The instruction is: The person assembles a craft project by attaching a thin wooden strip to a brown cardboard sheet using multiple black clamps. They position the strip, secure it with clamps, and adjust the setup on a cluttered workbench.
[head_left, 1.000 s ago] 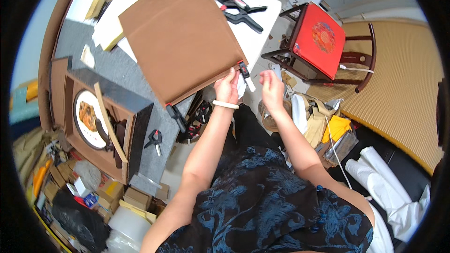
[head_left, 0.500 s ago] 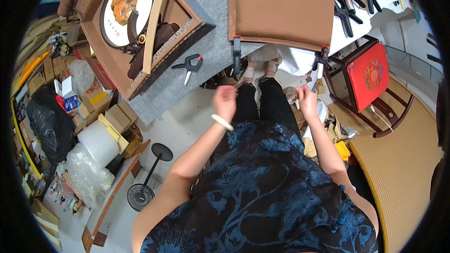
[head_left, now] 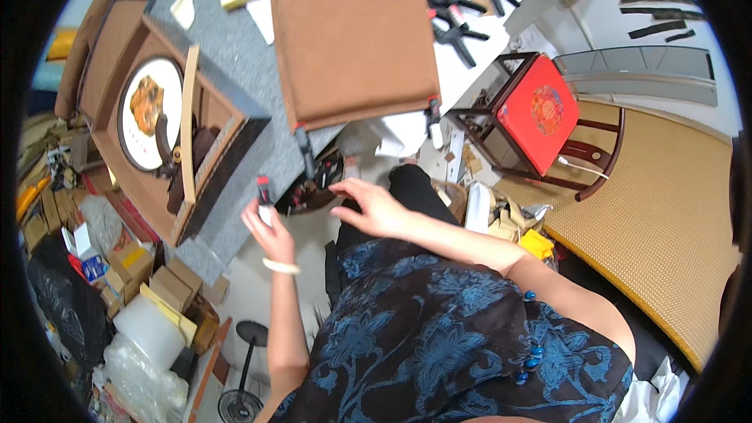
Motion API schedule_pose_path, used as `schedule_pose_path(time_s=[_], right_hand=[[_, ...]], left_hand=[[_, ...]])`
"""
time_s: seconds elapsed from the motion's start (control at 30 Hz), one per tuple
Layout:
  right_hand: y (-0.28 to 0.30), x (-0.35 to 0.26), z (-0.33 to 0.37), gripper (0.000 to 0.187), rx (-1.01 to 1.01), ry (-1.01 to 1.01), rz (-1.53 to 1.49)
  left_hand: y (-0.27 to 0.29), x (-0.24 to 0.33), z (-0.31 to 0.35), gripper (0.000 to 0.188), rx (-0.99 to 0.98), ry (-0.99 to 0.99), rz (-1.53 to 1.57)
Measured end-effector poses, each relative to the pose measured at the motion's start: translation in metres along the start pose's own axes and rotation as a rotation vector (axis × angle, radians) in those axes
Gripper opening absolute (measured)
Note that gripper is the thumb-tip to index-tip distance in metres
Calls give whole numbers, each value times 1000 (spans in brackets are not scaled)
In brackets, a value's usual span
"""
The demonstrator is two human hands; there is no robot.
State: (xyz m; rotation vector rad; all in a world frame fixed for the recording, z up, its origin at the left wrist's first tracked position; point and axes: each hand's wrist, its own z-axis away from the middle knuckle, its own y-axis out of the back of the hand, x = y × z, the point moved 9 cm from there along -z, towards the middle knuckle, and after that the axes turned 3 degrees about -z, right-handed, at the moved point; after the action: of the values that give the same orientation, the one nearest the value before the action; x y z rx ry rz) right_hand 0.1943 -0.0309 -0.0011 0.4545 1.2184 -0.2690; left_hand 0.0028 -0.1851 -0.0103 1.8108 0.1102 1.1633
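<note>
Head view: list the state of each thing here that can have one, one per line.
Left hand: raised, holding a small red-tipped clamp.
Right hand: open, fingers spread, holding nothing.
Brown board: flat on the table, spring clamps clipped to its near edge.
Wooden box: open, round plate inside.
Red-seated chair: upright, unoccupied.

the left hand (head_left: 270, 231) is raised at the left of the lap, palm toward the body, fingers curled shut around something small; a pale band sits at its wrist, and the bare forearm runs down to the lower edge. the right hand (head_left: 368, 205) reaches across leftward, palm down, fingers spread and loosely bent, empty, its forearm slanting in from the right shoulder.
</note>
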Motion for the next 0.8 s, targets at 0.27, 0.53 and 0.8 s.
schedule_pose_path(time_s=[0.27,0.53,0.8], right_hand=[[141,1,-1,44,187,103,-527],[407,30,-63,72,603,163,803],[428,75,-135,78,327,91,1182]], left_hand=[[-135,260,3,50,-292,-2,742],[-325,325,-34,37,-398,913,1457],[-386,316,-37,26,-248,1108,1365]])
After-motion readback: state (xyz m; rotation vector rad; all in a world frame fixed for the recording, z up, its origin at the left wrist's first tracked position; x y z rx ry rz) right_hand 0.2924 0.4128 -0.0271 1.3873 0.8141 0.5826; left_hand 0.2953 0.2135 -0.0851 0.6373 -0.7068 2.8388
